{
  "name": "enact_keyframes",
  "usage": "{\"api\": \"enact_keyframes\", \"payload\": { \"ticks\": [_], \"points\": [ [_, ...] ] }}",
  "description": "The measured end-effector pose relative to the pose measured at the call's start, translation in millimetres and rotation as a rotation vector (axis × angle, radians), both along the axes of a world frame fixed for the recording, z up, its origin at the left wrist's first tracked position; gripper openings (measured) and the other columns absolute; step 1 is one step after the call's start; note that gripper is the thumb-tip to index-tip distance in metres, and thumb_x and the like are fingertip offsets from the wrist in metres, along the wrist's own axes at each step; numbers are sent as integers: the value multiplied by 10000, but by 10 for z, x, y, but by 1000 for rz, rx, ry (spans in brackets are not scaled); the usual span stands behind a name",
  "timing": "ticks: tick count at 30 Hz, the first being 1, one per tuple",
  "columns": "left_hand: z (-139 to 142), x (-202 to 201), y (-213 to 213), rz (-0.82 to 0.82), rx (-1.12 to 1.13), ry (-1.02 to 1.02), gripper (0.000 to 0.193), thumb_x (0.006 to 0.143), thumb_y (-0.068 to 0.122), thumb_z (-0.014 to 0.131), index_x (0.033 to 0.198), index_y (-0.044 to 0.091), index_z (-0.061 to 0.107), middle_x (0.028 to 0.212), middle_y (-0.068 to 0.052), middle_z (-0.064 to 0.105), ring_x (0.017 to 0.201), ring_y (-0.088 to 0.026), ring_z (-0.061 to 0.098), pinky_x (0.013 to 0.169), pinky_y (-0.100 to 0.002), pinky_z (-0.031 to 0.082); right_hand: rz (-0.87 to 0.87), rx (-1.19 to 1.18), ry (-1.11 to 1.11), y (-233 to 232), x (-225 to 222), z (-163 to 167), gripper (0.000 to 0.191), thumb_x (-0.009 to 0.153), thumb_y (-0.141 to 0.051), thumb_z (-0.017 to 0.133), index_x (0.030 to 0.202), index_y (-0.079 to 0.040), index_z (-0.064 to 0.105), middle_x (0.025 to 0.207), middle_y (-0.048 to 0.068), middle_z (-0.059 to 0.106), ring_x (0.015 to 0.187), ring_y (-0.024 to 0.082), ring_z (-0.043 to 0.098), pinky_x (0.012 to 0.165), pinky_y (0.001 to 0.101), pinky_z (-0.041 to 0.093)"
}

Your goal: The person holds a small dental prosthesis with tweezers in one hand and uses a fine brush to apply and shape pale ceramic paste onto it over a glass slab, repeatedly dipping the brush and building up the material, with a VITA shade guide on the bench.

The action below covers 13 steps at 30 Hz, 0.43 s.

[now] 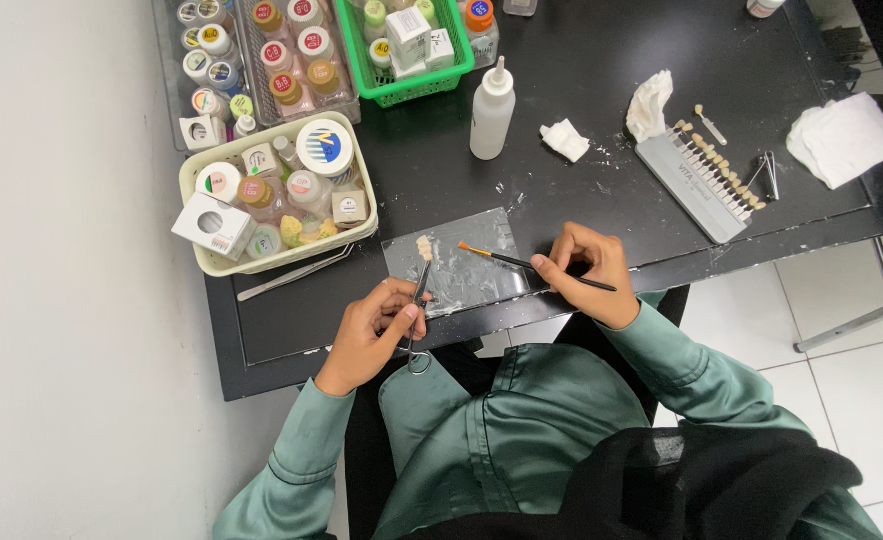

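Seen from above, a person in green sleeves sits at a black table (601, 60) that carries a cream basket (366, 228) of small jars at the left, a white squeeze bottle (491, 112) in the middle and a grey tooth shade guide (696, 180) at the right, with a clear glass slab (461, 265) lying near the front edge. The left hand (371, 335) is closed around metal forceps (419, 300) whose tip clamps a small cream tooth piece (424, 246) over the slab's left end. The right hand (586, 272) pinches a thin black brush (536, 267), its orange tip (464, 246) just right of the tooth piece over the slab.
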<state>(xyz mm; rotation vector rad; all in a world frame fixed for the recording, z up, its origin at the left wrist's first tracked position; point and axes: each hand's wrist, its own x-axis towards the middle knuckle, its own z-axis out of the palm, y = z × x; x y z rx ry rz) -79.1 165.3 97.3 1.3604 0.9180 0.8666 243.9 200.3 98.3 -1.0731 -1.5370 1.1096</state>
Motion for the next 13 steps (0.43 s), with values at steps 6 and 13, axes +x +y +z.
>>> {"api": "enact_keyframes", "payload": {
  "ticks": [6,13],
  "points": [
    [-2,20,-8,11,-11,18,188,1027,77,564,1174,-26,619,857,-66,677,765,-108,651,697,-269,585,-9,-3,-13,-8,7,6,315,920,-19,737,701,-67,515,666,8,597,624,43,537,586,216,438],
    [-23,17,-19,8,-8,18,187,1030,90,566,1171,-20,622,863,-62,680,774,-106,658,710,-265,592,0,-10,-2,-24,17,5,325,925,-23,738,702,-71,506,655,7,591,618,46,528,579,216,423]
  ]
}}
